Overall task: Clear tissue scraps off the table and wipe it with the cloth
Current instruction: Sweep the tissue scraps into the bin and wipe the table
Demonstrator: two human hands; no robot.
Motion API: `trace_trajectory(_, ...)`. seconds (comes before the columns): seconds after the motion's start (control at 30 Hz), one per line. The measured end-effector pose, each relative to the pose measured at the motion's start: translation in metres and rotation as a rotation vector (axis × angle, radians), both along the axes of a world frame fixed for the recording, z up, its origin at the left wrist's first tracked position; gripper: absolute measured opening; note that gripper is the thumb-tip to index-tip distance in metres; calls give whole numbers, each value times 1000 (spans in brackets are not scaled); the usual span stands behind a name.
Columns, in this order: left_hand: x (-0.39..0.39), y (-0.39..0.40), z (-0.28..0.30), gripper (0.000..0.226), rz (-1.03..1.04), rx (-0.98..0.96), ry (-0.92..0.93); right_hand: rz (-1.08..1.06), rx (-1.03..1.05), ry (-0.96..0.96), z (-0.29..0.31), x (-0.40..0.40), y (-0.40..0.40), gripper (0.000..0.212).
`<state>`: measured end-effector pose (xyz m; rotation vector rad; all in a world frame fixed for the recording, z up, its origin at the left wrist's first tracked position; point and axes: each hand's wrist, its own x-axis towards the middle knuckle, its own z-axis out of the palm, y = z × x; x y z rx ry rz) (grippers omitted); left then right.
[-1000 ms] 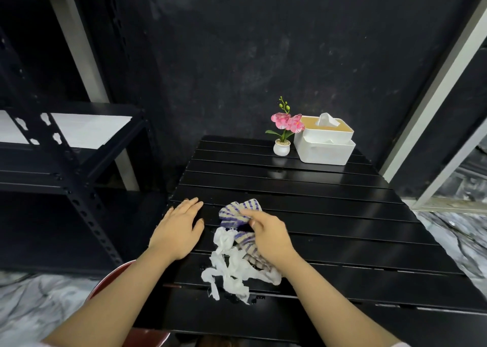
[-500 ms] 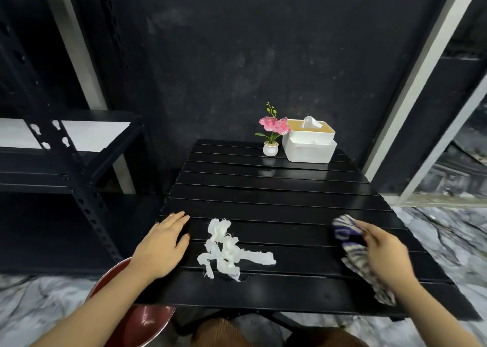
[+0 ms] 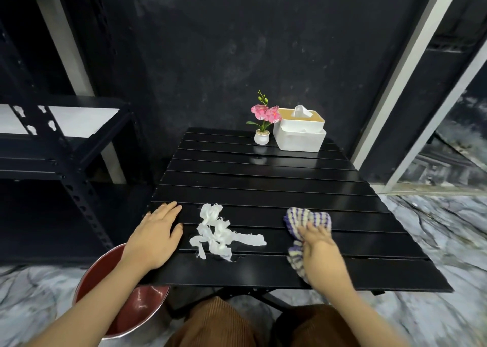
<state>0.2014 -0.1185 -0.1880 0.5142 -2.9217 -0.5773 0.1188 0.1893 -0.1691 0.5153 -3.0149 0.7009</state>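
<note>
A heap of white tissue scraps (image 3: 220, 233) lies on the black slatted table (image 3: 263, 183) near its front edge. To the right of the scraps my right hand (image 3: 320, 251) presses on a purple-and-white striped cloth (image 3: 307, 221), which lies on the table and is partly hidden under the palm. My left hand (image 3: 155, 236) rests flat on the table's front left corner, fingers apart, holding nothing, a short gap left of the scraps.
A small pot with pink flowers (image 3: 262, 121) and a white tissue box (image 3: 300, 131) stand at the table's far edge. A red bucket (image 3: 123, 302) sits on the floor below the table's left front corner. A black metal shelf (image 3: 60, 149) stands at the left.
My right hand carried the cloth off the scraps to the table's right side, then back leftwards to just right of the heap. The left hand stayed put.
</note>
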Motion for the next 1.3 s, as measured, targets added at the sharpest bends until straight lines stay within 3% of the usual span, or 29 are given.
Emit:
trace_trajectory(0.23, 1, 1, 0, 52, 13, -13, -4, 131, 153, 76, -22, 22, -79, 65)
trace_trajectory(0.33, 1, 1, -1, 52, 11, -21, -6, 121, 98, -21, -21, 30, -99, 60)
trace_trajectory(0.8, 2, 1, -2, 51, 14, -21, 4, 190, 65, -58, -16, 42, -144, 67)
trace_trajectory(0.93, 1, 0, -1, 51, 13, -13, -3, 202, -117, -131, -9, 38, -138, 54)
trace_trajectory(1.0, 1, -1, 0, 51, 10, 4, -15, 150, -280, -154, -3, 36, -131, 46)
trace_trajectory(1.17, 8, -2, 6, 50, 16, 60, -14, -229, -643, -195, 9, 13, -80, 32)
trace_trajectory(1.3, 21, -7, 7, 50, 18, 55, -19, -361, -559, -107, 12, -8, -1, 31)
